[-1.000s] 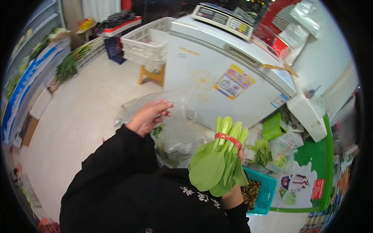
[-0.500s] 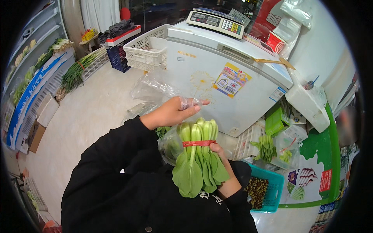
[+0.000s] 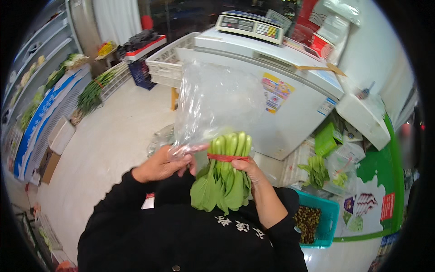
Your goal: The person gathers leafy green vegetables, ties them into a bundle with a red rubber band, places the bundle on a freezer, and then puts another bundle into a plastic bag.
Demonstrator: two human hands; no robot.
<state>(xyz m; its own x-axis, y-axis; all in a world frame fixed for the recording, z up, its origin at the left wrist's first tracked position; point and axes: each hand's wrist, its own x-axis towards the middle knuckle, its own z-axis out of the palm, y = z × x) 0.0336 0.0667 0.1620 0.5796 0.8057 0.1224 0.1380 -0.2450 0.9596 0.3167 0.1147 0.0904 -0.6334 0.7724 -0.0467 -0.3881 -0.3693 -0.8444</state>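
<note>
A bunch of green bok choy [image 3: 222,186], bound by red tape [image 3: 219,157], is gripped in my right hand [image 3: 248,171], its pale stalk ends upward and leaves hanging down against my black top. The thumb presses across the tape. My left hand [image 3: 167,164] holds the mouth of a clear plastic bag [image 3: 213,97]; the film wraps over its outstretched index finger. Above both hands, the bag is spread upward, with its lower edge at the stalk tips. Part of the stalks shows through or beside the film.
Ahead stands a white chest freezer [image 3: 290,122] carrying a scale [image 3: 249,28]. White crates [image 3: 167,68] stand left of it. A teal basket [image 3: 328,226] of small brown items is at my right, near loose greens [image 3: 316,171]. Vegetable shelves [image 3: 50,109] line the left.
The left hand has moved down and left, bringing the bag in front of the freezer and over the stalk ends. The bok choy has shifted slightly left and up.
</note>
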